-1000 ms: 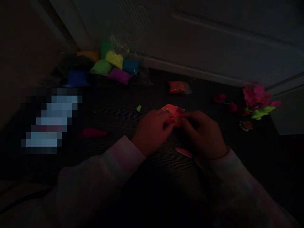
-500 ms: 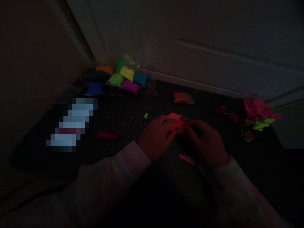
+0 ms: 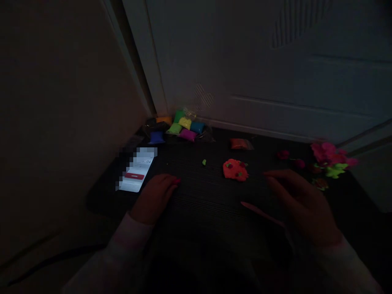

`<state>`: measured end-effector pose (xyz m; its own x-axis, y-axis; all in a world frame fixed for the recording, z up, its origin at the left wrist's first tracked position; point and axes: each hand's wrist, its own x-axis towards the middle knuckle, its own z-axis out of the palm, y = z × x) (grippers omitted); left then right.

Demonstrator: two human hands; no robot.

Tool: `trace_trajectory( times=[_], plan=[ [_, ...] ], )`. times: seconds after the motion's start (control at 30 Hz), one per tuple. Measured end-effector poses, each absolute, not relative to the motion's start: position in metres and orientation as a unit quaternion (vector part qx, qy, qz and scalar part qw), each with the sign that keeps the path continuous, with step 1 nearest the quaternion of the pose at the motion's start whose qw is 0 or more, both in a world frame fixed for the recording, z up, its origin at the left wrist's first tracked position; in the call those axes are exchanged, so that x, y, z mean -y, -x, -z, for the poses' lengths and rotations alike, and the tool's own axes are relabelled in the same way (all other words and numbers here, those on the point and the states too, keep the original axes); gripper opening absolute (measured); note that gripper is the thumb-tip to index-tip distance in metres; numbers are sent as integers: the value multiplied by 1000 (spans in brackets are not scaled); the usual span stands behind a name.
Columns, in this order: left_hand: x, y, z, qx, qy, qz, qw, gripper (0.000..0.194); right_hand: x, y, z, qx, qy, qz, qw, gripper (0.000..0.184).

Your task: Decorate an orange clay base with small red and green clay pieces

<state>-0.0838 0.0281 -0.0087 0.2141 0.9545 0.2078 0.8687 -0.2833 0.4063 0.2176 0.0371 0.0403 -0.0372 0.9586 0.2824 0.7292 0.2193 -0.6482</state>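
a person's right hand (image 3: 301, 206) holds thumb and forefinger close together, contact unclear, as the left hand (image 3: 154, 198) curls its fingers over a mostly hidden pink object (image 3: 177, 181), grip uncertain. beyond, between them, lies a coral clay piece (image 3: 234, 172); light pressure likely spares its red buds (image 3: 230, 166).

Pink object (image 3: 178, 181) partly hidden by left hand (image 3: 155, 197).

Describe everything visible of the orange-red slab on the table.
The orange-red slab is flat and roughly rounded, with an uneven edge, and looks like soft modelling clay. On it sit three small dark-red blobs with green bits beside them. It lies on the dark table, between the left hand and the right hand, touched by neither.
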Motion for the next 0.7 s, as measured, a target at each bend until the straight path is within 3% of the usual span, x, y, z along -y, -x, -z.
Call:
trace_trajectory(
  times=[0.23, 0.4, 0.7],
  plan=[
    [25, 31, -14, -480, -780, -313, 251, 20, 36, -156, -36, 773, 476, -273, 319, 28],
    [47, 18, -14, -490, -780, -301, 245, 19, 56, -139, -19, 726, 486, -358, 330, 15],
    [53, 21, -6, -488, -774, -319, 246, 15, 63, -133, -11, 659, 554, -392, 323, 12]
  ],
)
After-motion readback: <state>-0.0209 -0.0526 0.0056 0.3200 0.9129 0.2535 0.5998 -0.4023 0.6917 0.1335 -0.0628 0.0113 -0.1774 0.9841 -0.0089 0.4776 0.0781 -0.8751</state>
